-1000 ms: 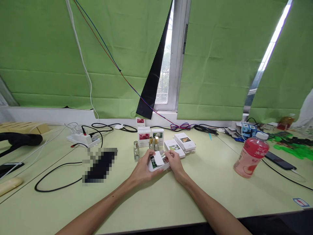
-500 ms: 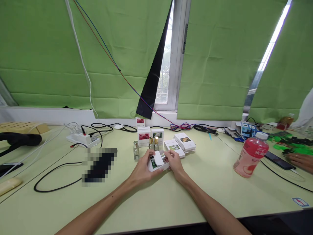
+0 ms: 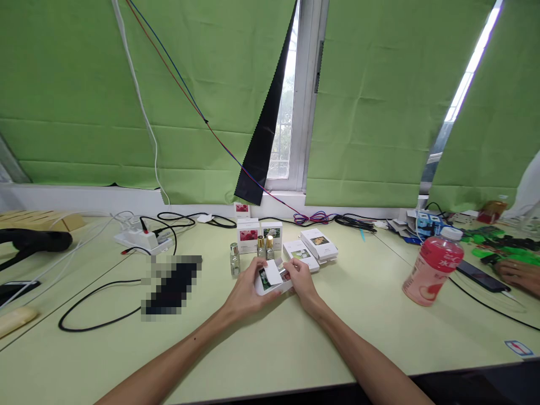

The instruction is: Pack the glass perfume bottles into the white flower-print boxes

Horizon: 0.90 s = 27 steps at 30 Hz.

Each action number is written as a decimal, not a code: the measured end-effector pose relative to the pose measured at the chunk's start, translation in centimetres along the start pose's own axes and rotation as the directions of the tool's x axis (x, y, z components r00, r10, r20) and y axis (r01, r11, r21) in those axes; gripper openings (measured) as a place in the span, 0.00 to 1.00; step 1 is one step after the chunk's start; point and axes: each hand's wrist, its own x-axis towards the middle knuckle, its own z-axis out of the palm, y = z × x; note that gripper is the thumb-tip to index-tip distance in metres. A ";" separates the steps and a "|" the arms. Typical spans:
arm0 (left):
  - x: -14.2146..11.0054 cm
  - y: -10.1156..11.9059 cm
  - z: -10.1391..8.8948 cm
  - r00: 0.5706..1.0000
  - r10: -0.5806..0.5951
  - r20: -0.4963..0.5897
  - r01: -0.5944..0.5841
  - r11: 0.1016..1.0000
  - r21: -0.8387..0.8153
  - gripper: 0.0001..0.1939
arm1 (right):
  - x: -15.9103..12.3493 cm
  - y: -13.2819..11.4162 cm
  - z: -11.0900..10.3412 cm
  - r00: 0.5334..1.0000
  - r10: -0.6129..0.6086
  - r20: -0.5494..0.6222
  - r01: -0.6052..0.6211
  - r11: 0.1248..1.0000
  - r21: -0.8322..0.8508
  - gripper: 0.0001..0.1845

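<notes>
My left hand (image 3: 247, 287) is wrapped round a small white box (image 3: 274, 274) with a flower picture, lying tilted over the table. The box's right end is open, with a flap raised. At that end, the fingers of my right hand (image 3: 298, 275) are closed on a small shiny bottle (image 3: 283, 271), mostly hidden by the fingers and the box. Just beyond stand two gold-capped glass bottles (image 3: 265, 246), and a silver-capped bottle (image 3: 235, 260) is to the left. Upright white boxes with a red picture (image 3: 248, 235) and a white-flower picture (image 3: 272, 233) stand behind them.
More white boxes (image 3: 319, 245) lie right of my hands. A pink drink bottle (image 3: 433, 267) stands at the right, near a phone (image 3: 483, 277) and another person's hand (image 3: 521, 275). A power strip (image 3: 143, 241) and cables are at the left; bundled wires (image 3: 311, 217) run along the back.
My right fingers have shifted very slightly at the box's open end, and less of the shiny bottle shows. The other person's hand at the right has moved a little inward.
</notes>
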 end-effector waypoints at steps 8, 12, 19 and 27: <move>0.0 -0.1 0.1 1.000 0.001 0.005 -0.002 1.000 0.013 0.25 | -0.1 -0.2 0.0 1.000 0.006 0.000 -0.006 1.000 -0.006 0.13; 0.0 -0.2 0.1 1.000 0.001 -0.001 -0.001 1.000 0.023 0.26 | -0.1 -0.2 0.0 1.000 0.012 0.004 -0.012 1.000 -0.014 0.12; 0.0 0.3 -0.1 1.000 -0.010 0.010 0.010 1.000 0.012 0.25 | -0.3 -0.4 0.0 1.000 0.013 0.008 -0.013 1.000 -0.015 0.13; 0.0 -0.2 0.0 1.000 0.000 0.021 0.000 1.000 0.019 0.25 | -0.2 -0.4 0.1 0.997 0.068 0.032 -0.067 0.998 -0.010 0.12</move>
